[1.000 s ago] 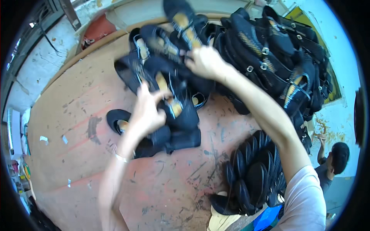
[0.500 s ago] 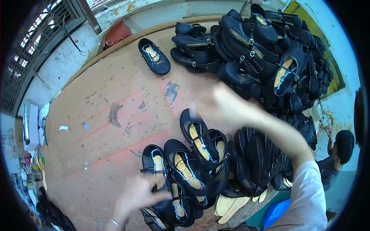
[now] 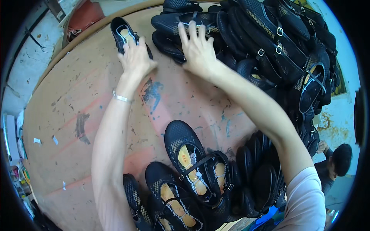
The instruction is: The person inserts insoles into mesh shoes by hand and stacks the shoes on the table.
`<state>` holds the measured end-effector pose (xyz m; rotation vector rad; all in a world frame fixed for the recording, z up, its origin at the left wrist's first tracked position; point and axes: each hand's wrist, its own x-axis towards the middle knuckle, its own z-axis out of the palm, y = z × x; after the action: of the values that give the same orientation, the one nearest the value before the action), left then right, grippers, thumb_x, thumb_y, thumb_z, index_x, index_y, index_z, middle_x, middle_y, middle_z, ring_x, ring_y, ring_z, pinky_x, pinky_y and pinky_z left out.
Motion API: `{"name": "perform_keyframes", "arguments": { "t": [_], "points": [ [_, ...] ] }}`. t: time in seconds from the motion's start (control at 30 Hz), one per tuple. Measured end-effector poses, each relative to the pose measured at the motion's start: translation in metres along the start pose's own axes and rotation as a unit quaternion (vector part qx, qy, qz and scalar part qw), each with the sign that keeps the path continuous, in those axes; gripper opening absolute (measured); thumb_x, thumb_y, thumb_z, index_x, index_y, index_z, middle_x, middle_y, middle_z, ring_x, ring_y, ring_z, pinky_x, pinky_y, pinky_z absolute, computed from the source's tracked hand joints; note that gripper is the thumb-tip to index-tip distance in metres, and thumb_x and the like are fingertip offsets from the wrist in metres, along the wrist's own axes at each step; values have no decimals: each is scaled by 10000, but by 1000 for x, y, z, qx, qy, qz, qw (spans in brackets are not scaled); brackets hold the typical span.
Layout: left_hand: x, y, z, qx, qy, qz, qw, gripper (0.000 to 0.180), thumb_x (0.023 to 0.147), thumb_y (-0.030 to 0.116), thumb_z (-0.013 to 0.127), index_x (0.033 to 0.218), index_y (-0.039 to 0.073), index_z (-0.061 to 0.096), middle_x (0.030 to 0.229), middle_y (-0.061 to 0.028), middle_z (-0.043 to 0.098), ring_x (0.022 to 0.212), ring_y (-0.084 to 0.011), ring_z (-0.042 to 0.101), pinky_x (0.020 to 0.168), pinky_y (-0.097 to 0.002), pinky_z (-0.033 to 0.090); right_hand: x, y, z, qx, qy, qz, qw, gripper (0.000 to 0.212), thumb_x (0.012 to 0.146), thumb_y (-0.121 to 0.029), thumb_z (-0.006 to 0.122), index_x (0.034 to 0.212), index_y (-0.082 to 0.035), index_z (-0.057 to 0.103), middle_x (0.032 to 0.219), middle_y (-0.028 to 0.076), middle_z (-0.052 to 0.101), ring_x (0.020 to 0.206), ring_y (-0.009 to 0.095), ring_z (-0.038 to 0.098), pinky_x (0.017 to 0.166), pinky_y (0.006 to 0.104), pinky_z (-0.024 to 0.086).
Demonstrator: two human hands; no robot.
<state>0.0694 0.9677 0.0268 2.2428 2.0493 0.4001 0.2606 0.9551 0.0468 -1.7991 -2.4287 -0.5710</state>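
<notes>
My left hand (image 3: 135,61) reaches to the far side of the table, its fingers apart over a black mesh shoe (image 3: 119,27) with a yellow insole; part of that shoe is hidden beneath the hand. To the right of it, my right hand (image 3: 199,50) is spread, fingertips over a black mesh strap shoe (image 3: 167,24) at the left end of the big heap. Whether the fingertips touch either shoe I cannot tell. Nearer to me, a black strap shoe (image 3: 181,133) lies with several others, their yellow insoles facing up.
A tall heap of black buckled shoes (image 3: 269,50) fills the far right. More black shoes (image 3: 246,165) stand packed at the near right. The brown tabletop (image 3: 65,154) bears paint smears and paper scraps. Beyond the right side, another person (image 3: 339,161) is partly visible.
Both hands have moved far forward: the left from the near shoes to the lone far shoe, the right from mid-table to the heap. The whole view has shifted.
</notes>
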Motion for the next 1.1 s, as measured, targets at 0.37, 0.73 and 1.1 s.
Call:
{"name": "perform_keyframes", "arguments": {
  "t": [0.37, 0.73, 1.1],
  "points": [
    [-294, -7, -160, -204, -228, 137, 942, 778, 591, 122, 754, 1340, 86, 549, 1043, -190, 503, 1016, -374, 504, 865, -456, 467, -64, 11, -44, 272, 13, -171, 947, 762, 638, -60, 736, 1329, -42, 416, 1102, 246, 556, 1030, 436, 569, 837, 497, 497],
    [-333, -56, -273, -536, -374, -52, 755, 275, 764, 138, 740, 1013, 24, 707, 1059, -143, 685, 928, -253, 653, 815, -387, 525, -207, -78, -246, 665, -205, -260, 670, 382, 738, -119, 690, 1083, 15, 591, 1036, 229, 607, 849, 356, 634, 656, 426, 522],
    [13, -4, -1, 44, 35, 228, 972, 641, 796, -1, 616, 1413, 32, 449, 1461, -153, 442, 1357, -356, 408, 1095, -412, 380, -53, -20, 40, 85, -10, 164, 983, 365, 899, -91, 512, 1201, 94, 600, 1303, 208, 525, 1328, 389, 401, 1017, 512, 464]
  ]
}}
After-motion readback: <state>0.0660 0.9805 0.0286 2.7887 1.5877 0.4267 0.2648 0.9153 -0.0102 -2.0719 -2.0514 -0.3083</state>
